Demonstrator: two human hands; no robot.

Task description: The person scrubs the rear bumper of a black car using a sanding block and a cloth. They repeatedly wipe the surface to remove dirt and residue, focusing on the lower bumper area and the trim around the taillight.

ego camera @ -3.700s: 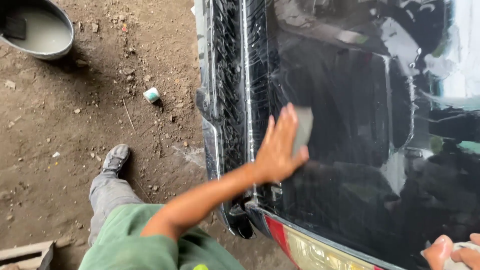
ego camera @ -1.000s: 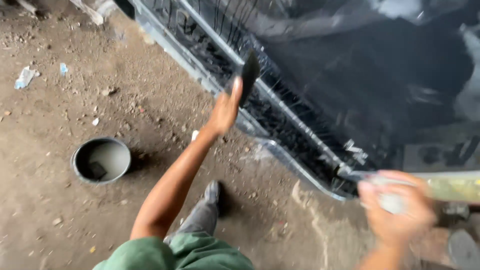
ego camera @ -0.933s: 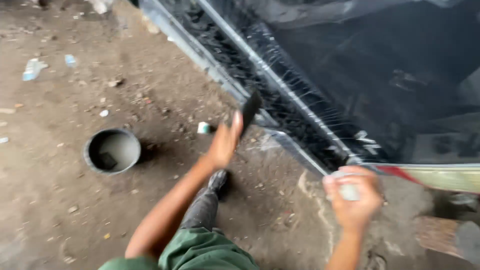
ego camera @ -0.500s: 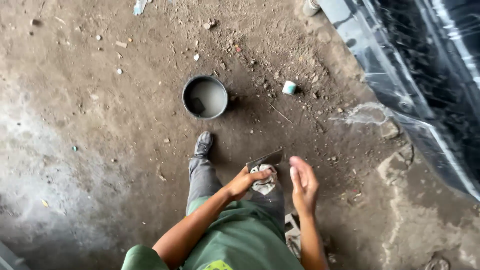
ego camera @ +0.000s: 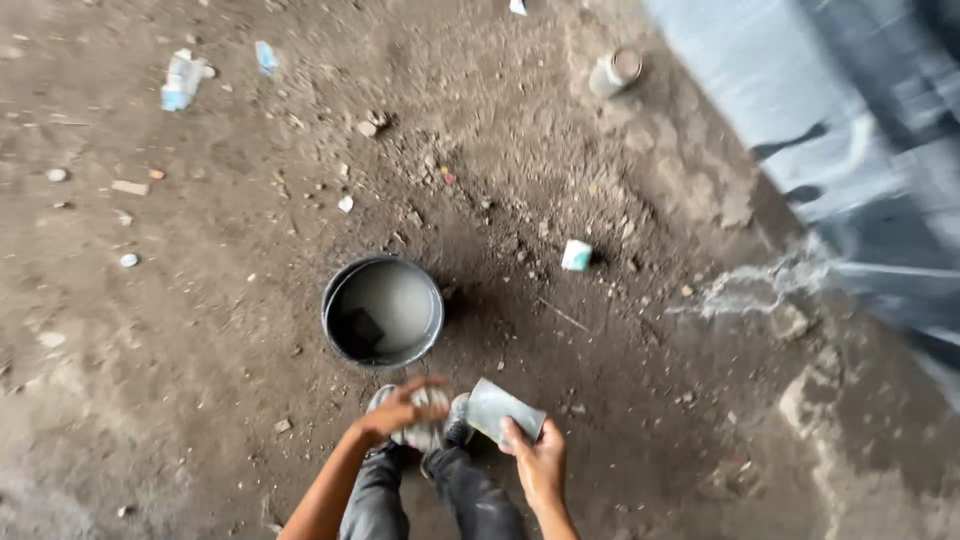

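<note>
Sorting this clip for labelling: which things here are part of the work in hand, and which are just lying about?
In use:
- left hand on a pale wad
- right hand holding a grey sheet
- round basin of cloudy water

Lying about:
- small white cup
- tin can
- crumpled litter

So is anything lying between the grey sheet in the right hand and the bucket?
Nothing visible does. The right hand holds the grey sheet just short of the bucket, beside the left hand, which grips a crumpled rag. Only bare dirt lies between sheet and bucket rim.
</note>
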